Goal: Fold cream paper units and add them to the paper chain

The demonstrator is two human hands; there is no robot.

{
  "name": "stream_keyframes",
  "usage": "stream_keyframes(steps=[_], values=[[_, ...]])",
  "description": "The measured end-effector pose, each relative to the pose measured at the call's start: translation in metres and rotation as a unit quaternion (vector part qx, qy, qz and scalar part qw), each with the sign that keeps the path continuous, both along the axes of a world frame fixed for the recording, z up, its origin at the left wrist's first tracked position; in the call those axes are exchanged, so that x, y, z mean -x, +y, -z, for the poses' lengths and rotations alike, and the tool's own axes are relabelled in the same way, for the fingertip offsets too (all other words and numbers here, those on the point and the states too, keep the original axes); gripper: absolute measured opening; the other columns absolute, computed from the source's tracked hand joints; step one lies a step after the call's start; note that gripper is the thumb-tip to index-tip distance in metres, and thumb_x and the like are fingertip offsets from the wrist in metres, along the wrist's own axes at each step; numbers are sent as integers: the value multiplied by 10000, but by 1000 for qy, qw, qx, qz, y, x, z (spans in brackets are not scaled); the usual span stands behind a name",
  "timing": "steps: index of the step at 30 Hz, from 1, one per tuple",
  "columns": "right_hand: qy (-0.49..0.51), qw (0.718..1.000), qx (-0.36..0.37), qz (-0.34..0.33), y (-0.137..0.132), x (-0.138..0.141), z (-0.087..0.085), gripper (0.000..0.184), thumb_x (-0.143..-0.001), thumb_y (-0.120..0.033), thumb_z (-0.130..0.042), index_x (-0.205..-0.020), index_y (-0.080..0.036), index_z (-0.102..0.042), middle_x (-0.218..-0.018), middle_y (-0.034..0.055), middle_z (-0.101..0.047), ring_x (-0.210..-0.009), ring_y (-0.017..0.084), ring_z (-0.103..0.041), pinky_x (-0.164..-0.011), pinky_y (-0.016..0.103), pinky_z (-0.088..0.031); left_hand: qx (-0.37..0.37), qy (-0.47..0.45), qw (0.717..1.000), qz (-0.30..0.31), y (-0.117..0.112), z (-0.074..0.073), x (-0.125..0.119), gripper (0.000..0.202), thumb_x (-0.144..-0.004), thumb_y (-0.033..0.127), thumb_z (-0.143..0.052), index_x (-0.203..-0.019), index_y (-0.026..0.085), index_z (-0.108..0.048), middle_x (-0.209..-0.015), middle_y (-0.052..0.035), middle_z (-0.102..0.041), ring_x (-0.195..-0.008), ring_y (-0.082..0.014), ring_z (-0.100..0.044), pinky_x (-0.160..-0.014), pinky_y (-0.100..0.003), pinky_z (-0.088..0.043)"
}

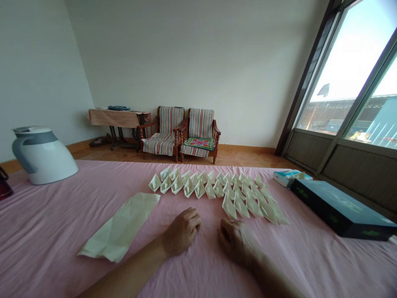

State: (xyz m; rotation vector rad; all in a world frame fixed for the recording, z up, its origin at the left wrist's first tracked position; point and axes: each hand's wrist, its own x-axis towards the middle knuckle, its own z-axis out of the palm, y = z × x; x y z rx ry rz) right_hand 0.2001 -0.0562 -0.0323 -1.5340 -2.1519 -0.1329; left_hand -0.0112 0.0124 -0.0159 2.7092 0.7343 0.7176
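Observation:
Both hands rest as loose fists on the pink cloth, a small gap between them. My left hand is closed, with nothing showing in its fingers. To its left lies a long stack of creased pale yellow paper, apart from the hand. My right hand is curled shut too, and no object shows in it. Just beyond it stand folded paper boats, the nearest close to the knuckles. More paper boats of the same pale yellow continue in rows to the left, beyond my left hand.
A white and grey thermos jug stands at the far left, beside a dark red object cut by the frame. At the right are a black box and a tissue pack. Two wooden armchairs stand beyond the cloth's far edge.

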Motion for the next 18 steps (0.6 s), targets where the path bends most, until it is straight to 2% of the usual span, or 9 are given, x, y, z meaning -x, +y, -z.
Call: stream_keyframes(steps=[5, 11, 15, 18], values=[[-9, 1000, 1, -1, 2, 1, 3, 191, -848, -168, -421, -662, -213, -415, -562, -29, -501, -510, 104, -430, -525, 271, -190, -15, 11, 1000, -7, -1, 0, 2, 212, -748, -34, -484, -756, 176, -516, -821, -23, -557, -819, -180, -508, -745, -276, -409], [-5, 1000, 3, 0, 1, 1, 5, 172, -836, -152, -432, -675, -211, -433, -582, -21, -521, -530, 115, -458, -538, 272, -199, -33, 40, 999, -15, -9, -6, 8, 207, -839, 47, -514, -959, 189, -604, -915, -41, -614, -883, -200, -551, -815, -305, -429], [-6, 1000, 1, 3, -2, 0, 4, 188, -835, -148, -437, -659, -213, -424, -577, -20, -521, -519, 116, -435, -541, 278, -194, -29, 37, 997, -56, -8, -22, 22, 143, -885, 112, -494, -891, 188, -615, -862, -32, -617, -818, -181, -569, -755, -279, -436], [-10, 1000, -1, 5, -2, 0, 6, 193, -836, -148, -438, -655, -214, -424, -579, -19, -525, -522, 118, -426, -547, 284, -192, -16, 15, 992, -125, 0, -39, 40, 148, -866, 108, -472, -825, 178, -596, -822, -32, -606, -764, -170, -568, -694, -261, -434]])
